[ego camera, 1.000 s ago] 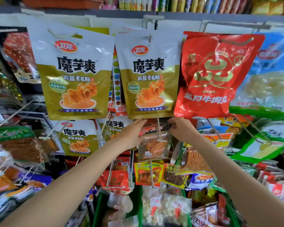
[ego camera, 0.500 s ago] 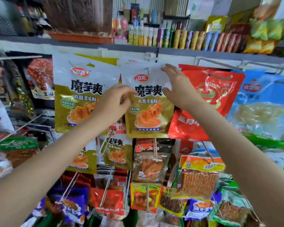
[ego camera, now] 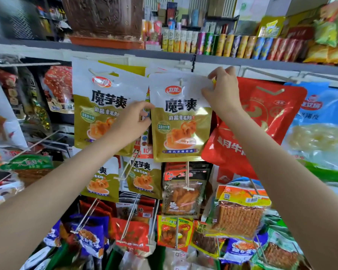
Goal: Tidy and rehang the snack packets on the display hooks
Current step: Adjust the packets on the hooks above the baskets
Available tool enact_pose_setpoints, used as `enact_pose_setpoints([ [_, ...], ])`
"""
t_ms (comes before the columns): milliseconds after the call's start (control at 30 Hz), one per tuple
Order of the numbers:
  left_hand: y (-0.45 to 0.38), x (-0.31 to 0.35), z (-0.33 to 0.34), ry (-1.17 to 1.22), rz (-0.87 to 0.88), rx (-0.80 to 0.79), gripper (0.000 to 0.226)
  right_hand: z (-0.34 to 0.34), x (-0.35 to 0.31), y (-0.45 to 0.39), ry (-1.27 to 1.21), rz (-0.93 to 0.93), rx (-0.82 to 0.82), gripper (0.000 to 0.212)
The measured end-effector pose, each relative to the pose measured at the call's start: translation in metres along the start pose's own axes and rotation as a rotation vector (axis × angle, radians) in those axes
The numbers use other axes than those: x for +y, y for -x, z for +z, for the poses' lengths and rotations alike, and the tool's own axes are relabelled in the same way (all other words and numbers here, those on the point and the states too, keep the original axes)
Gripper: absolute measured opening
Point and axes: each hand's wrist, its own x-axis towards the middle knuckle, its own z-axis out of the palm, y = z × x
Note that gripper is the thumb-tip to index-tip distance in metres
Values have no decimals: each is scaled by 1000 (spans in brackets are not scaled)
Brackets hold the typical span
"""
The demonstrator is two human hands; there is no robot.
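Observation:
A white-and-gold snack packet (ego camera: pixel 180 121) hangs from a white display hook (ego camera: pixel 180 82) in the top row, at the centre of the rack. My left hand (ego camera: pixel 132 121) pinches its left edge at mid height. My right hand (ego camera: pixel 221 90) pinches its upper right corner. A matching white-and-gold packet (ego camera: pixel 98 106) hangs just to the left, partly behind my left hand. A big red packet (ego camera: pixel 261 117) hangs to the right, behind my right forearm.
Lower hooks carry several smaller packets, among them a clear pouch of orange strips (ego camera: pixel 181 197) and two small gold packets (ego camera: pixel 142 176). A blue-and-white bag (ego camera: pixel 318 125) hangs at far right. A shelf (ego camera: pixel 242 61) with tubes and cans runs above the rack.
Both hands rose from the clear pouch in the lower row to the centre gold packet and took hold of its edges. The view tilted up, bringing the upper shelf into sight.

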Motion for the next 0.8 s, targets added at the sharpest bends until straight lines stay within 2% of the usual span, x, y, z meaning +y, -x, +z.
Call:
enact_pose_setpoints([
  [67,-2,2,5,52,-17,18,38,-2,3,2,-39,22,1,7],
  [133,-4,5,12,103,-43,35,39,-4,6,5,-46,47,10,33],
  [233,-9,6,22,184,-137,24,43,-7,5,14,-10,19,66,32],
  [333,-13,6,29,317,-276,-47,51,-7,-1,24,53,-79,90,46],
  [400,-16,4,33,378,-347,-88,57,-6,-7,32,-4,-183,143,40],
  [467,-15,3,34,503,-397,-76,52,-8,-11,40,-93,-210,230,27],
  [567,-6,0,26,702,-317,-53,11,-15,-23,49,-186,-141,336,24],
  [600,-4,0,23,726,-262,-58,6,-18,-25,51,-200,-119,349,27],
  [700,4,-5,6,725,-146,-40,9,-22,-35,64,-254,-13,309,42],
  [800,13,-15,-13,718,-47,-25,6,-20,-47,80,-383,116,377,37],
])
